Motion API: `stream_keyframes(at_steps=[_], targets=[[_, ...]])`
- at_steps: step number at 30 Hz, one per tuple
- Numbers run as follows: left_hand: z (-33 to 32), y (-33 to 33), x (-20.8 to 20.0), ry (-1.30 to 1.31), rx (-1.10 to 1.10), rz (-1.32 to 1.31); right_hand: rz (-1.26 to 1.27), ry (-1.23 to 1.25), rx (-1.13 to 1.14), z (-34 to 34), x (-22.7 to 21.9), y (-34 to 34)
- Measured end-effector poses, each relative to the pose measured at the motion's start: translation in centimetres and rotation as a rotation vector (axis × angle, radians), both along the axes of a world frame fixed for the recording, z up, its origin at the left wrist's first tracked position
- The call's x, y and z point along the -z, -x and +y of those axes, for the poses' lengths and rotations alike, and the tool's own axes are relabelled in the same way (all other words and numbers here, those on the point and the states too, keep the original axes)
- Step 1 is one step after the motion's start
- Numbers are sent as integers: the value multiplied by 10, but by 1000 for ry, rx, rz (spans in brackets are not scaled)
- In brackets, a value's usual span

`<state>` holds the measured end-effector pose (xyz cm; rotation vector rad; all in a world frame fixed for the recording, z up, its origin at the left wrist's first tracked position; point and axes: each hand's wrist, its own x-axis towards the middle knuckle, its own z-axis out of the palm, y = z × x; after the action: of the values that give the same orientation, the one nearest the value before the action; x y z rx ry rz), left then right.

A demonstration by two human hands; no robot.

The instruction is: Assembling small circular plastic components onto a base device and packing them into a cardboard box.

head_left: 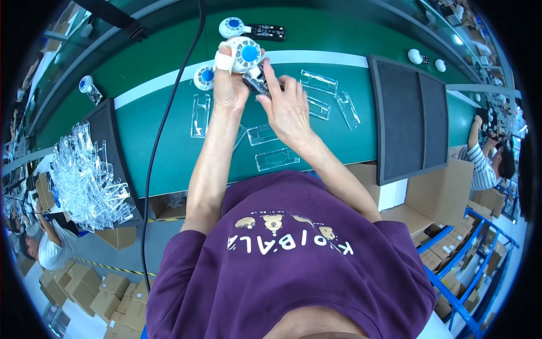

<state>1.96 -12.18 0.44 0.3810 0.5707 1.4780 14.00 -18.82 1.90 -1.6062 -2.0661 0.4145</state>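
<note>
My left hand (229,85) is closed round a device with a white round head (246,55) and a blue centre. A pale wrap covers one of its fingers. From the head, the device's dark body (258,82) runs toward my right hand (289,110), whose thumb and index finger lie along it. Partly behind my left wrist is another white round head (204,77). Clear plastic covers lie around my hands: one (200,116) left of my left forearm, others (319,82) right of my right hand, and more (276,159) near the front edge.
A similar device (232,27) with a dark board lies on the far green strip; another (86,85) is at far left. A heap of clear covers (90,181) fills the left side. A dark tray (409,113) and a cardboard box (437,195) stand right. A black cable (165,118) crosses the bench.
</note>
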Motion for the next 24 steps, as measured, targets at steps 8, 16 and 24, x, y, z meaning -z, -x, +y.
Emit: stream_keyframes(at_steps=[8, 16, 24], targets=[[-19, -11, -4, -114, 44, 164, 153, 11, -90, -5, -7, -26], [-35, -26, -19, -89, 38, 477, 1079, 305, 363, 36, 10, -24], [-1, -60, -20, -263, -76, 921, 1394, 317, 571, 96, 55, -37]])
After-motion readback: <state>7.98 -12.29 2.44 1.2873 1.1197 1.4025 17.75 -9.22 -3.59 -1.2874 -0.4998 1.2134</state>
